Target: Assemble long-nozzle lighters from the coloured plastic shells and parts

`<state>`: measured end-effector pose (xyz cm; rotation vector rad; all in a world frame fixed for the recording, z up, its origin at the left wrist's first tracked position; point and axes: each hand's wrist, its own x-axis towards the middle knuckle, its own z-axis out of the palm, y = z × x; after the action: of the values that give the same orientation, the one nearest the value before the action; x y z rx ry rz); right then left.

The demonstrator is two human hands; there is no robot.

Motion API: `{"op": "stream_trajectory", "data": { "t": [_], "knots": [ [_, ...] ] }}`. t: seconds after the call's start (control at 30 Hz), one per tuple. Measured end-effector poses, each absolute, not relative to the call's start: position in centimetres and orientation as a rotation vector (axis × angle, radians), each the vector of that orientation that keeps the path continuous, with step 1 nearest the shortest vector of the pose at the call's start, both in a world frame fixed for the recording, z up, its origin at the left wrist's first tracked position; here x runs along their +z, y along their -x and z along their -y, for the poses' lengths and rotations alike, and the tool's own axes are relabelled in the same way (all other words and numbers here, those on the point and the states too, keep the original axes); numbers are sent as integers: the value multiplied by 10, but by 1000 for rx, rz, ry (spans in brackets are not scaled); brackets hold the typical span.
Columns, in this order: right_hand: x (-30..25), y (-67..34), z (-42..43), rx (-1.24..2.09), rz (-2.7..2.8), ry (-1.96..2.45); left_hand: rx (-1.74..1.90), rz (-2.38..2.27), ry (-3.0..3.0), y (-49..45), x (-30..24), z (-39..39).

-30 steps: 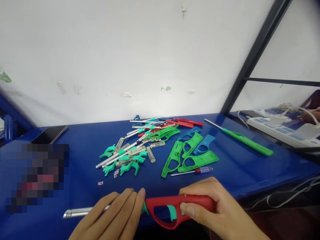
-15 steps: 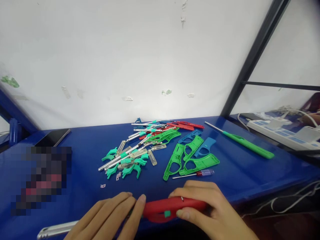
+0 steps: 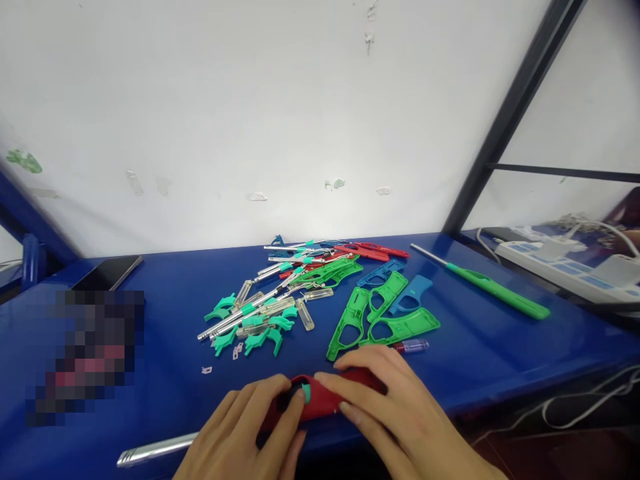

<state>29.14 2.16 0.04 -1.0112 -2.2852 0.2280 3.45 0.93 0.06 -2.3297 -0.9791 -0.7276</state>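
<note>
A red long-necked gas lighter lies lengthwise between my hands at the table's near edge. Its silver metal tube sticks out to the left, and a green trigger shows in the opening of its handle. My left hand is closed round the front of the handle, with fingers by the trigger. My right hand grips the rear of the handle from above, thumb on the near side. Just beyond it, a screwdriver with a clear and red handle is partly covered by my fingers.
Green handle shells and blue ones lie past my right hand. Metal tubes, green triggers and clear tanks form a pile at the centre. A green lighter lies right, near a power strip. A phone is left.
The red lighter has turned over in my hands and moved slightly away from me, its trigger side now facing up and away. My right hand has shifted forward, covering the screwdriver's shaft.
</note>
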Motion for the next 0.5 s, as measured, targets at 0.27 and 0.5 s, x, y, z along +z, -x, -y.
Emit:
{"op": "stream_trajectory", "data": {
  "t": [0.27, 0.5],
  "knots": [
    [-7, -303, -27, 343, 2169, 993, -696, 899, 2389, -40, -8, -13],
    [-4, -299, -27, 420, 2166, 1006, -721, 900, 2385, -36, -7, -17]
  ]
}}
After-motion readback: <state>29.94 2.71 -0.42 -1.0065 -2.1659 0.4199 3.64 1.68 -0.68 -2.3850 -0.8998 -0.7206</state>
